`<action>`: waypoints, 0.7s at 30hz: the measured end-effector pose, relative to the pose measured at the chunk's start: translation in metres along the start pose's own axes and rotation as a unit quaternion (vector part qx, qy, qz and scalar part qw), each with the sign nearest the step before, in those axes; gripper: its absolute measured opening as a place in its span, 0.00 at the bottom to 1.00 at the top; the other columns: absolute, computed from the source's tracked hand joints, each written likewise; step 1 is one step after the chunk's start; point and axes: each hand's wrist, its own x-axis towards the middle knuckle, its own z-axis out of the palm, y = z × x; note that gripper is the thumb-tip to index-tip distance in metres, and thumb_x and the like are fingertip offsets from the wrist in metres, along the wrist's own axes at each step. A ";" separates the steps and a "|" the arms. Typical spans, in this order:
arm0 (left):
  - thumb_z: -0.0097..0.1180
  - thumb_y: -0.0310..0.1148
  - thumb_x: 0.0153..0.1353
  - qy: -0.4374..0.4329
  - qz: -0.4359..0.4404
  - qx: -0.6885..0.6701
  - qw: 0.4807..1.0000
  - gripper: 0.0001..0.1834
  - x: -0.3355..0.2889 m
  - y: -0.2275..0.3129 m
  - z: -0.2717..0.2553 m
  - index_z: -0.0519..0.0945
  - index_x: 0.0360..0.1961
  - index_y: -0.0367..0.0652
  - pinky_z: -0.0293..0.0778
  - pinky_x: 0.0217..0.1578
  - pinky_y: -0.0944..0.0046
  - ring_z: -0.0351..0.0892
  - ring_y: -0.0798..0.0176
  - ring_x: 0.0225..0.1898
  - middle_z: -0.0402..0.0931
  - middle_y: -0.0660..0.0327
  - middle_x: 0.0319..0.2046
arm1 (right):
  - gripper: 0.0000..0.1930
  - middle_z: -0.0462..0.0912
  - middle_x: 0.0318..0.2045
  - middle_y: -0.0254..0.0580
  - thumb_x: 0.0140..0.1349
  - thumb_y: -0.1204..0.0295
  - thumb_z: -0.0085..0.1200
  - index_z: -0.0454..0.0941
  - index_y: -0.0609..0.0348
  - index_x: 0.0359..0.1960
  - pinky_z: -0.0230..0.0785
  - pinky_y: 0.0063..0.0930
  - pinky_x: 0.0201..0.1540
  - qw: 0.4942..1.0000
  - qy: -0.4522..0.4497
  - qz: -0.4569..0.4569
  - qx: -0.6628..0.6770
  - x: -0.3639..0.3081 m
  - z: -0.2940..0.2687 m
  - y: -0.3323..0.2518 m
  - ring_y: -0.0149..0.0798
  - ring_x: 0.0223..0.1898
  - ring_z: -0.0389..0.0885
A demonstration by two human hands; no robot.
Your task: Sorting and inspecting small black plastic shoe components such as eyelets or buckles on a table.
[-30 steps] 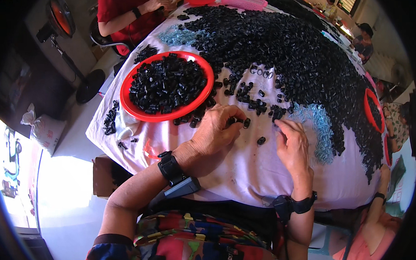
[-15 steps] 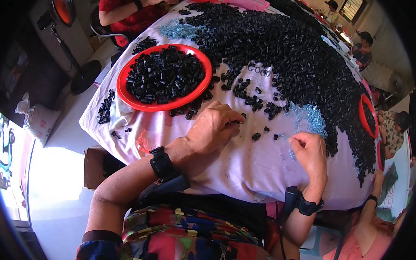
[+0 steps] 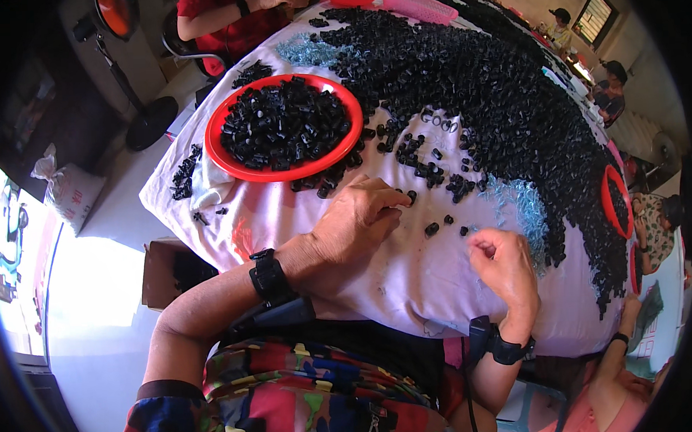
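My left hand (image 3: pixel 359 219) hovers over the pink cloth with its fingers curled together; whether something is inside them is hidden. Just beyond its fingertips is a small black plastic part (image 3: pixel 412 196). Opposite it, my right hand (image 3: pixel 506 265) is closed in a pinch, and I cannot make out what it holds. A loose black part (image 3: pixel 464 231) lies by its fingertips, and another black part (image 3: pixel 432 229) lies between the two hands. Farther off, a red basin (image 3: pixel 217 161) is heaped with the same kind of black parts.
A huge pile of black parts (image 3: pixel 463 75) covers the far and right side of the cloth-covered table (image 3: pixel 409 290). Blue-green stringy scraps (image 3: pixel 525 210) lie beside it. Co-workers sit around the table, one in a red shirt (image 3: pixel 217 22). A cardboard box (image 3: pixel 161 272) stands at the left.
My right hand has shifted slightly toward me and to the left, its fingertips now nearer the loose black part. My left hand stays curled in nearly the same place. The whole view has shifted slightly.
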 end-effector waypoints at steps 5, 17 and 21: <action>0.61 0.27 0.59 0.011 0.027 0.054 0.998 0.15 0.013 -0.013 0.007 0.85 0.48 0.38 0.74 0.49 0.51 0.77 0.47 0.48 0.80 0.50 0.41 | 0.08 0.87 0.33 0.49 0.61 0.79 0.58 0.85 0.65 0.40 0.77 0.32 0.34 0.990 0.095 -0.081 0.066 0.011 0.015 -0.018 0.43 0.30 0.85; 0.64 0.32 0.54 -0.007 0.066 0.114 0.991 0.12 0.033 -0.022 0.007 0.82 0.39 0.38 0.75 0.49 0.50 0.78 0.47 0.48 0.78 0.52 0.40 | 0.06 0.87 0.33 0.44 0.62 0.80 0.61 0.85 0.64 0.41 0.73 0.26 0.31 0.977 0.117 -0.119 0.136 0.008 0.021 -0.044 0.35 0.29 0.83; 0.68 0.31 0.52 0.005 0.058 0.049 0.997 0.16 0.023 -0.020 0.001 0.78 0.39 0.37 0.76 0.45 0.55 0.82 0.51 0.41 0.80 0.53 0.34 | 0.07 0.86 0.34 0.41 0.62 0.80 0.62 0.85 0.63 0.41 0.71 0.23 0.30 0.962 0.134 -0.164 0.171 0.009 0.030 -0.053 0.31 0.29 0.81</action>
